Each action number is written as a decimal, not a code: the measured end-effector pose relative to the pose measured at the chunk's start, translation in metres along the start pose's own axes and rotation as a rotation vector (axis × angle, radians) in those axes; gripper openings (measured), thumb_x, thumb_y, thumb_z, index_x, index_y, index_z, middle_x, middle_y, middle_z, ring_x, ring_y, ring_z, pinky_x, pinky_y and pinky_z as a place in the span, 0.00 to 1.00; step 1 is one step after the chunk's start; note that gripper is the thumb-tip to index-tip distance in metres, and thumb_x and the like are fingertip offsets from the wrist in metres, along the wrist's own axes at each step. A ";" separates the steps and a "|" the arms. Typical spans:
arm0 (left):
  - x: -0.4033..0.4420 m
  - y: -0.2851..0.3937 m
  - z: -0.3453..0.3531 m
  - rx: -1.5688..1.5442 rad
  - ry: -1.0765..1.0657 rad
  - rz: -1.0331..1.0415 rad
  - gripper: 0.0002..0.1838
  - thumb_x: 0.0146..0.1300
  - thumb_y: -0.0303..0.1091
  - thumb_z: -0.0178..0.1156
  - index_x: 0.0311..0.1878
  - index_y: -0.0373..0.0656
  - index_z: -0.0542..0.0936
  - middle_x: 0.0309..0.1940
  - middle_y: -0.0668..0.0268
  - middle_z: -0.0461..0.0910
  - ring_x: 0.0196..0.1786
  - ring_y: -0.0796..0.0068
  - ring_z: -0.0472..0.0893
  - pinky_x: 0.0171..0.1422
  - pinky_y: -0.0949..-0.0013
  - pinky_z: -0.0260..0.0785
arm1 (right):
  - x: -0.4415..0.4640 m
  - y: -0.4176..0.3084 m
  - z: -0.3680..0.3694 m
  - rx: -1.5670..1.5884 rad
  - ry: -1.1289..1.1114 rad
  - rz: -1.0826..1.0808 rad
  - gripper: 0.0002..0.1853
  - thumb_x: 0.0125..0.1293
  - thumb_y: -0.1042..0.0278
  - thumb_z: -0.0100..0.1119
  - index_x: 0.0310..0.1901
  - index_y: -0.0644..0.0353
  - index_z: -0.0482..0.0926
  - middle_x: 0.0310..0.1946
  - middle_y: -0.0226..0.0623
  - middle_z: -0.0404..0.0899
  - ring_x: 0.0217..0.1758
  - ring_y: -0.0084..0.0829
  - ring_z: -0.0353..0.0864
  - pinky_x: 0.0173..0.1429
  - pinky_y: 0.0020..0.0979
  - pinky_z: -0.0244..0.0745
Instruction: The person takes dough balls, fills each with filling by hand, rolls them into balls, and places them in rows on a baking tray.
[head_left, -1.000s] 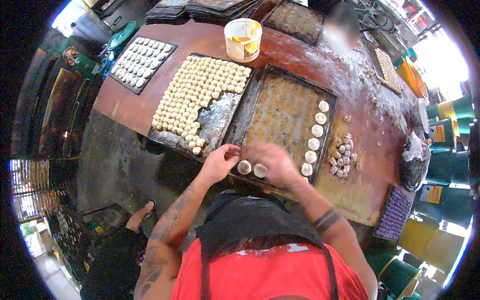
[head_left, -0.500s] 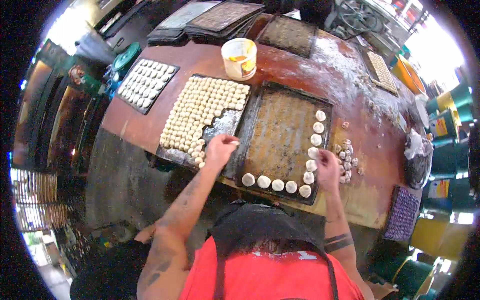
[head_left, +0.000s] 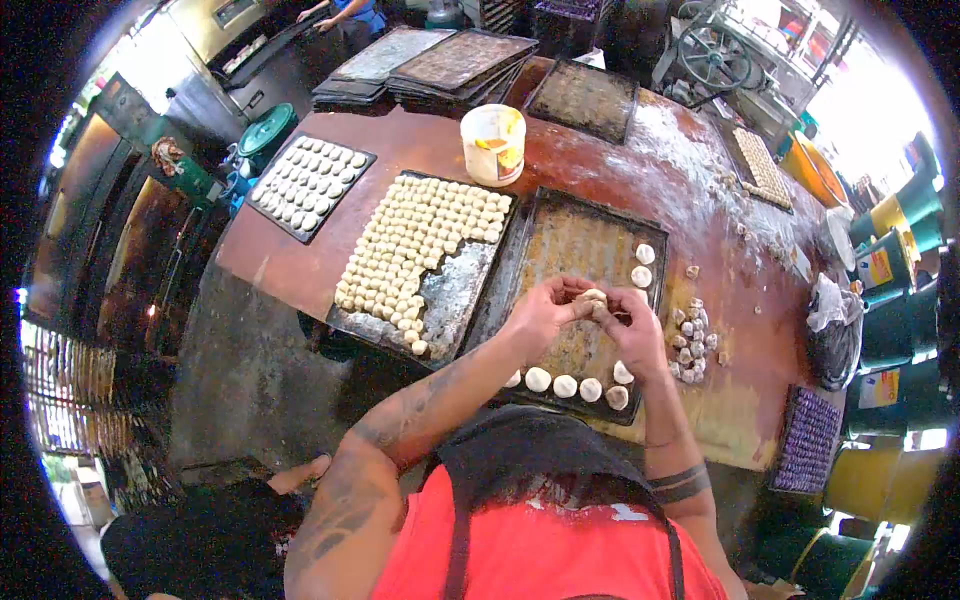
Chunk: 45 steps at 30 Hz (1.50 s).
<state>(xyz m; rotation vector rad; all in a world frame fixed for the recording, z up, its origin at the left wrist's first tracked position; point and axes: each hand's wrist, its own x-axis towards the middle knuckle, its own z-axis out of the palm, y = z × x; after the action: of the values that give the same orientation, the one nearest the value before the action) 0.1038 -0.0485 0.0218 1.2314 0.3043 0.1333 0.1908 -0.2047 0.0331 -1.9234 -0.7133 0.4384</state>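
Fingers (head_left: 572,310) of both hands pinched a single piece of pale dough (head_left: 594,297) in the head view, their tips drawn close around it, the thumbs hiding part of its shape. The left hand (head_left: 535,325) met it from nine o'clock and the right hand (head_left: 640,335) from three, so the dough sat between them, raised over a worn baking tray (head_left: 570,240). Taking the hands as the dial's centre, two white dough rounds (head_left: 643,264) rested on that tray at two o'clock, and a row of dough rounds (head_left: 565,386) lined its near edge at six. A heap of floury brown lumps (head_left: 692,345) lay on the table (head_left: 750,350) at four o'clock, just beside the tray. Towards nine, a second baking tray (head_left: 455,285) carried close-packed small dough balls (head_left: 420,230), grey metal showing along the side facing the hands. At eleven stood a white tub (head_left: 494,150), smeared orange-yellow inside, with stacked baking trays (head_left: 470,60) beyond it. Pale dough discs (head_left: 310,185) filled a dark tray (head_left: 345,192) at ten o'clock
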 end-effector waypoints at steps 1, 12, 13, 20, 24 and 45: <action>-0.001 -0.002 0.001 -0.096 0.009 -0.015 0.14 0.70 0.29 0.63 0.56 0.36 0.77 0.47 0.62 0.83 0.49 0.74 0.82 0.57 0.68 0.76 | -0.001 0.005 0.000 0.141 -0.022 0.029 0.15 0.69 0.72 0.63 0.56 0.62 0.78 0.44 0.32 0.81 0.48 0.25 0.80 0.54 0.27 0.76; 0.011 0.009 0.020 0.169 0.187 0.412 0.13 0.71 0.27 0.59 0.56 0.36 0.79 0.50 0.62 0.80 0.52 0.75 0.82 0.53 0.72 0.76 | 0.021 -0.031 0.009 0.371 0.362 -0.103 0.09 0.67 0.72 0.61 0.47 0.63 0.82 0.45 0.36 0.82 0.50 0.33 0.81 0.57 0.34 0.76; 0.005 0.014 0.029 0.077 0.192 0.442 0.12 0.71 0.27 0.58 0.56 0.36 0.79 0.51 0.63 0.80 0.52 0.75 0.82 0.53 0.72 0.76 | 0.020 -0.038 0.008 0.160 0.389 -0.206 0.09 0.67 0.72 0.62 0.47 0.61 0.83 0.46 0.37 0.82 0.52 0.36 0.81 0.58 0.35 0.76; 0.017 0.033 -0.005 -0.304 0.013 -0.063 0.16 0.65 0.27 0.66 0.55 0.35 0.78 0.46 0.62 0.83 0.44 0.73 0.85 0.48 0.72 0.78 | 0.015 -0.041 -0.004 -0.332 0.249 -0.479 0.17 0.56 0.71 0.69 0.49 0.55 0.85 0.51 0.40 0.83 0.61 0.45 0.78 0.66 0.44 0.71; 0.011 0.022 0.009 -0.425 -0.220 -0.155 0.19 0.62 0.30 0.70 0.56 0.39 0.79 0.45 0.66 0.83 0.46 0.72 0.84 0.51 0.68 0.77 | 0.021 -0.046 -0.010 -0.224 0.039 -0.594 0.24 0.41 0.73 0.77 0.44 0.54 0.83 0.48 0.40 0.84 0.59 0.45 0.79 0.65 0.44 0.73; -0.015 -0.054 -0.020 0.727 0.068 0.169 0.33 0.63 0.34 0.64 0.72 0.43 0.68 0.62 0.49 0.77 0.68 0.53 0.75 0.73 0.57 0.65 | -0.062 0.107 0.025 -0.795 0.044 -0.010 0.17 0.60 0.70 0.64 0.52 0.56 0.84 0.51 0.42 0.81 0.59 0.42 0.77 0.62 0.43 0.71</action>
<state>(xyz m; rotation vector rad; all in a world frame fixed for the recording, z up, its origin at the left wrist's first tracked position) 0.0798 -0.0524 -0.0324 1.9776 0.3186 0.2215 0.1605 -0.2631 -0.0747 -2.6523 -0.9579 0.0955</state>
